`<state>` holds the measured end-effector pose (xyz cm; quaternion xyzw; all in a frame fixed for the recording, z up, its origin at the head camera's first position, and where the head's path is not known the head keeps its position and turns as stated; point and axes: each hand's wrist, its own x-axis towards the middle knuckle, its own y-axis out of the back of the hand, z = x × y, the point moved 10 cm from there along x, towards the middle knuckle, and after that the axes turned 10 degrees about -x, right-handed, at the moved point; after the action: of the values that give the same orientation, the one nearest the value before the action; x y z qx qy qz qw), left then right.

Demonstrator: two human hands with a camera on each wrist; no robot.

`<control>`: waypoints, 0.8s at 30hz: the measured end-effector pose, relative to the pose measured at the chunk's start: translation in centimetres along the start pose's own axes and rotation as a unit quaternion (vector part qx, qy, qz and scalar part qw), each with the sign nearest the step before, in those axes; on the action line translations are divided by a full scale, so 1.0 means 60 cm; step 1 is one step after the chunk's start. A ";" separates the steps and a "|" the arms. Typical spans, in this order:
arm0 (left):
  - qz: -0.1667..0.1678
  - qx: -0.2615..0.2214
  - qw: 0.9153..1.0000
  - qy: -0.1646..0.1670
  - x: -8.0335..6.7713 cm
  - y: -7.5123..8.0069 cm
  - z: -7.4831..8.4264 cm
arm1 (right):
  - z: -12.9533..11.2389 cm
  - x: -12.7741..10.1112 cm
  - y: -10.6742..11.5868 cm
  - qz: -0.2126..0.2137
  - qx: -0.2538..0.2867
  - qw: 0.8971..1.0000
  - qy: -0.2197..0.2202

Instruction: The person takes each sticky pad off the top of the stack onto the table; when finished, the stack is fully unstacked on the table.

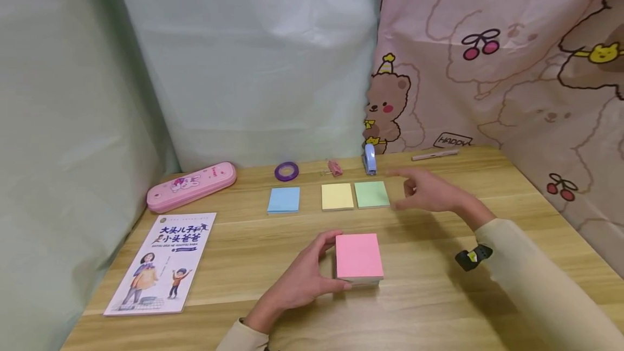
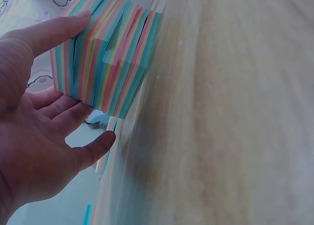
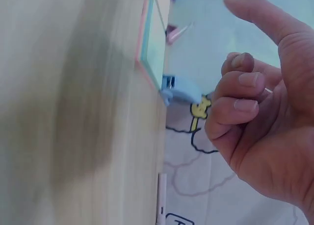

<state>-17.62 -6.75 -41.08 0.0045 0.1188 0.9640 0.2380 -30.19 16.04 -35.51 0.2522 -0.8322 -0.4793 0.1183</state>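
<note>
My left hand (image 1: 304, 272) grips a stack of sticky note pads (image 1: 359, 256) by its left side, thumb at the near edge and fingers at the far edge. Pink is the top sheet; in the left wrist view the stack's sides (image 2: 105, 53) show striped layers of several pads. My right hand (image 1: 431, 191) hovers just right of the green sticky note pad (image 1: 372, 194) with nothing in it. Its thumb reaches out while some fingers (image 3: 235, 110) bend loosely toward the palm. Left of the green pad lie a yellow pad (image 1: 337, 196) and a blue pad (image 1: 284, 200).
Along the back of the table stand a roll of purple tape (image 1: 279, 173), a pink binder clip (image 1: 335, 167), a blue stapler (image 1: 370, 160) and a pink pen (image 1: 435, 155). At the left are a pink pencil case (image 1: 192, 186) and a book (image 1: 163, 264).
</note>
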 end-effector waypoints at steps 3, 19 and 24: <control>0.000 -0.001 1.000 0.003 0.001 0.000 -0.002 | -0.015 -0.021 -0.009 0.016 0.021 1.000 0.015; 0.005 0.005 1.000 0.000 0.001 0.000 0.000 | -0.092 -0.087 -0.108 -0.019 0.105 0.991 0.077; 0.006 0.007 1.000 0.000 0.001 0.000 0.001 | -0.107 -0.097 -0.118 -0.025 0.091 0.992 0.079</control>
<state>-17.70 -6.72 -41.04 0.0066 0.1257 0.9645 0.2322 -20.28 11.44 -38.04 0.3200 -0.8539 -0.3827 0.1482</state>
